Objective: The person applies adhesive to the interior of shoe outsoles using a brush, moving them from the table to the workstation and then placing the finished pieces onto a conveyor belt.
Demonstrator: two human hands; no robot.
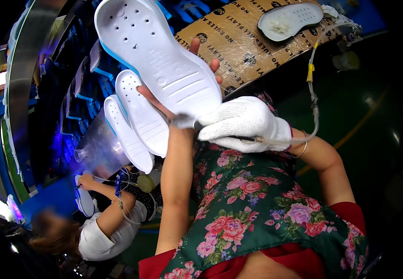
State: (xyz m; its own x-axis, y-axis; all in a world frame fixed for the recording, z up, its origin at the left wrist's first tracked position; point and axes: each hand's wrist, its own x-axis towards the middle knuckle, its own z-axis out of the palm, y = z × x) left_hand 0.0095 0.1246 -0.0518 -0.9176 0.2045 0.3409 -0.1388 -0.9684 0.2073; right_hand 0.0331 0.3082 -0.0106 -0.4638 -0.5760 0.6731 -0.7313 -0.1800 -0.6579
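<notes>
My bare left hand [183, 90] holds up a large white shoe sole [152, 51], tread side toward me, fingers curled over its right edge. My right hand [243, 123], in a white knit glove, grips a thin brush-like tool whose grey tip [183, 122] touches the sole's lower end. A clear hose [314, 83] with a yellow tag runs from the tool up to the bench.
Two more white soles [134, 125] sit on a conveyor at left. Another sole [289, 19] lies on brown cardboard [238, 46] ahead. A co-worker [104, 223] in a white shirt works below left. A floral apron [257, 204] covers my front.
</notes>
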